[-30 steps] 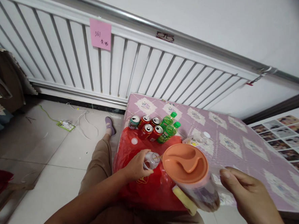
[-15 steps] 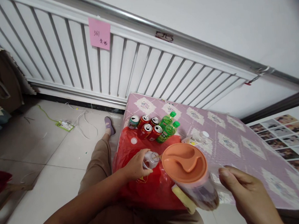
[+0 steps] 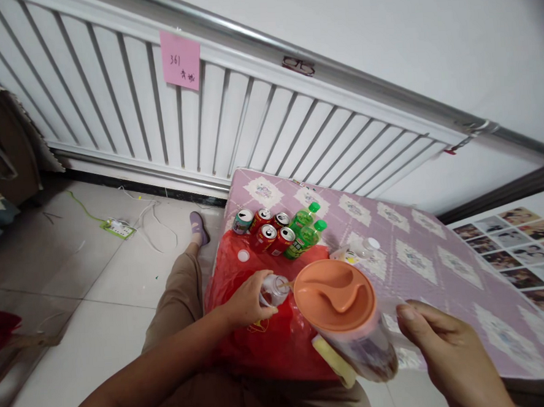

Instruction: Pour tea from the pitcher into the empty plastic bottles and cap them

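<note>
Wrapped round a small clear bottle (image 3: 274, 291), my left hand (image 3: 247, 303) keeps it over a red plastic bag (image 3: 284, 335). The bottle's open mouth faces right. My right hand (image 3: 439, 334) grips the handle of a clear pitcher (image 3: 361, 351) with an orange lid (image 3: 335, 295). Brownish liquid shows inside the tilted pitcher, and a thin stream runs from its spout to the bottle's mouth. A white cap (image 3: 243, 255) lies on the red bag. A yellow cloth-like piece (image 3: 334, 360) is partly hidden below the pitcher.
Several opened drink cans (image 3: 268, 235) stand beside two green-capped bottles (image 3: 304, 233) on the flowered bed-like surface (image 3: 413, 256). A clear bottle with a white cap (image 3: 362, 247) lies behind the pitcher. A radiator (image 3: 230, 120) runs along the wall. A power strip (image 3: 117, 228) rests on the floor.
Almost nothing differs. The liquid still runs from the pitcher into the bottle, and both hands keep nearly the same place.
</note>
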### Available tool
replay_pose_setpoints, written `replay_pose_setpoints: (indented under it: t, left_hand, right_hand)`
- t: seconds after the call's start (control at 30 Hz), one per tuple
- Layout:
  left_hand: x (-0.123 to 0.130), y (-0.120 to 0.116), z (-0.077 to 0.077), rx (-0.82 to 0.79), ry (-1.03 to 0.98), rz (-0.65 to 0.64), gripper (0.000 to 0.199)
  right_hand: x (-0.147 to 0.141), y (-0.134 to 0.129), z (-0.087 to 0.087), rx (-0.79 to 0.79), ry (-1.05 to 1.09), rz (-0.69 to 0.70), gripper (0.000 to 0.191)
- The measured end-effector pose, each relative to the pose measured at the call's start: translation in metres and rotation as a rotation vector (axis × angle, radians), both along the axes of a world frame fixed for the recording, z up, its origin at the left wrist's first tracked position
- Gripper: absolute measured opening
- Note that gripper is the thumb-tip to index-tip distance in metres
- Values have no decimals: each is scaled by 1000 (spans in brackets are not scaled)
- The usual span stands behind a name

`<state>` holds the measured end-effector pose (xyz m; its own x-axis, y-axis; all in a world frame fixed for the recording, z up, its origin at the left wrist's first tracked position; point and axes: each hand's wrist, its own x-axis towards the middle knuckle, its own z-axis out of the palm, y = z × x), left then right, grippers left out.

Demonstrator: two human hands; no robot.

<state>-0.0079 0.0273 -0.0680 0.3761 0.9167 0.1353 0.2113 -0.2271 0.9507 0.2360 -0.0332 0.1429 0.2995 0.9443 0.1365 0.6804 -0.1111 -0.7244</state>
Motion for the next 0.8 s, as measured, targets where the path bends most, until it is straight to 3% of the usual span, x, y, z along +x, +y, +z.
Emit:
replay_pose_setpoints:
  t: [0.8]
  left_hand:
    - [0, -1, -1, -1, -2, 2, 85]
  right_hand:
    - [-2, 0, 2, -12, -4, 23, 41]
